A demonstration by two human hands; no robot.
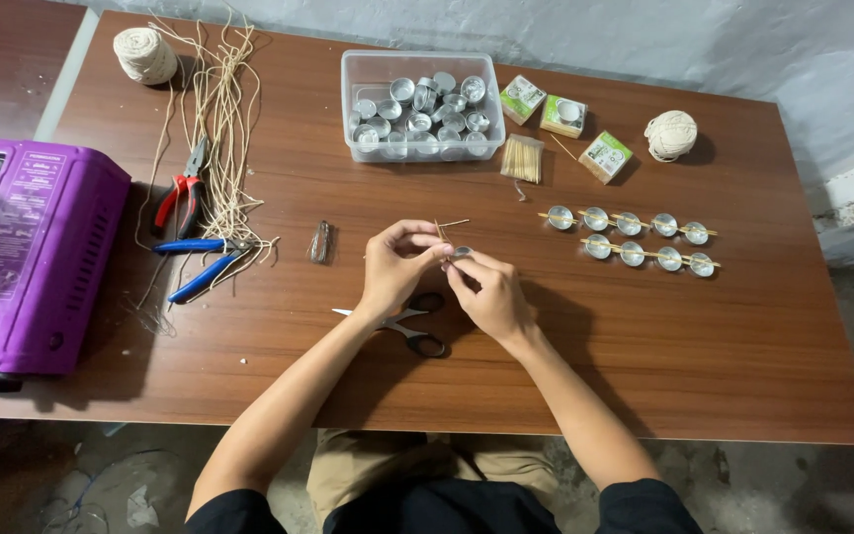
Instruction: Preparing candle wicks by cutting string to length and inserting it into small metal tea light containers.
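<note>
The small metal cup [462,253] sits pinched at the fingertips of the right hand [491,295], just above the table [644,336] and between the 2 hands, while the left hand [394,267] is closed narrowly on 2 thin wooden sticks [444,230] that rise and splay beside the cup. To do this step well, the person likely needs to keep the cup level and steady with the right fingers and lay the sticks flat across its rim, close together and straight, so whatever they clamp stays centred; how the sticks meet the cup is too small to tell. The cup looks round, shallow, silvery and shiny, like thin foil. Directly below the hands lie black-handled scissors [409,324], partly hidden by the wrists. To the right of the right hand, 2 rows of finished-looking cups on sticks [632,240] lie side by side. Beyond the hands stands a clear plastic tub [422,107] full of the same cups, with a bundle of sticks [522,158] and 3 small boxes [563,117] near it. Well left of the left hand lie red-handled pliers [182,195], blue-handled pliers [202,262] and loose twine strands [221,119].
</note>
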